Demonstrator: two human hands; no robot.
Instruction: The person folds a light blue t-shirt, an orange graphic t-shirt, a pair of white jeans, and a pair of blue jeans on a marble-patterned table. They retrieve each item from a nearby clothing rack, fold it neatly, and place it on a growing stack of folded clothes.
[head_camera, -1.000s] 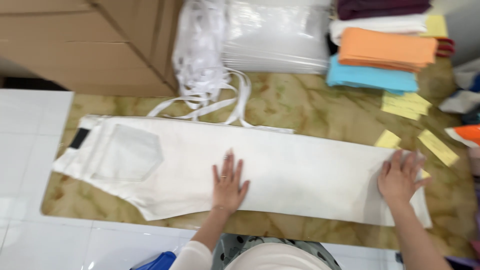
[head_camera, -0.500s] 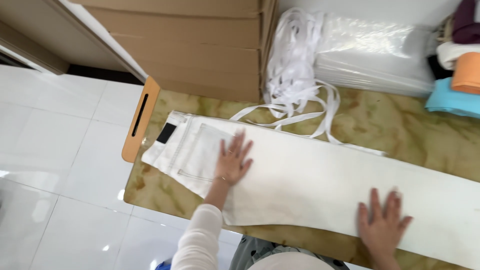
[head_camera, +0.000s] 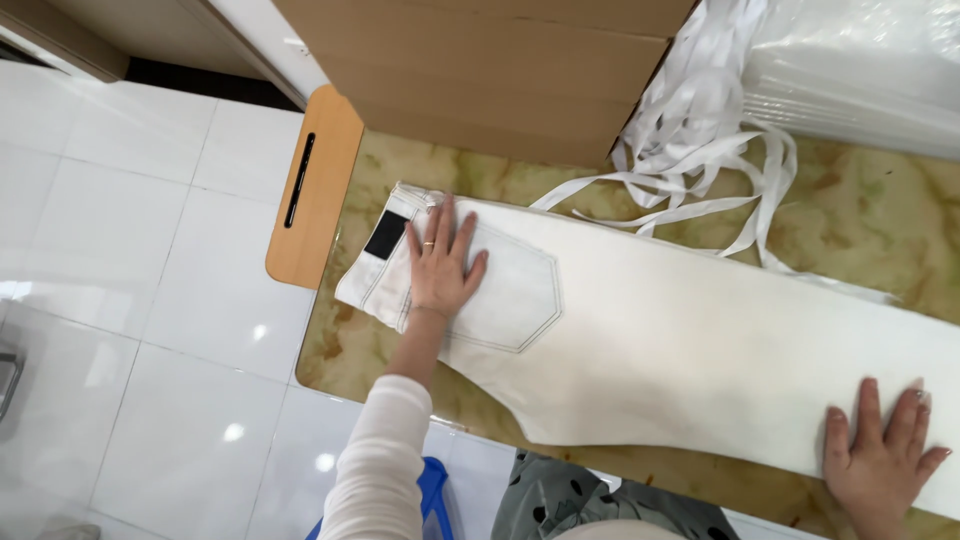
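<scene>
White trousers (head_camera: 660, 340) lie folded lengthwise and flat on a marbled green-yellow table (head_camera: 860, 230), waistband to the left, with a black patch (head_camera: 385, 235) and a back pocket (head_camera: 515, 290) showing. My left hand (head_camera: 440, 262) rests flat, fingers spread, on the waistband end beside the pocket; a ring is on one finger. Flat on the leg end at the lower right lies my right hand (head_camera: 882, 460), fingers apart. Neither hand grips anything.
A large cardboard box (head_camera: 500, 70) stands at the table's far side. Loose white straps (head_camera: 700, 160) and a clear plastic-wrapped stack (head_camera: 860, 70) lie at the top right. A wooden board with a slot (head_camera: 312, 190) sticks out at the table's left end. White floor tiles (head_camera: 130, 300) lie to the left.
My left hand has slid left along the trousers from the middle to the waistband. My right hand stayed flat on the leg end. The view has shifted left.
</scene>
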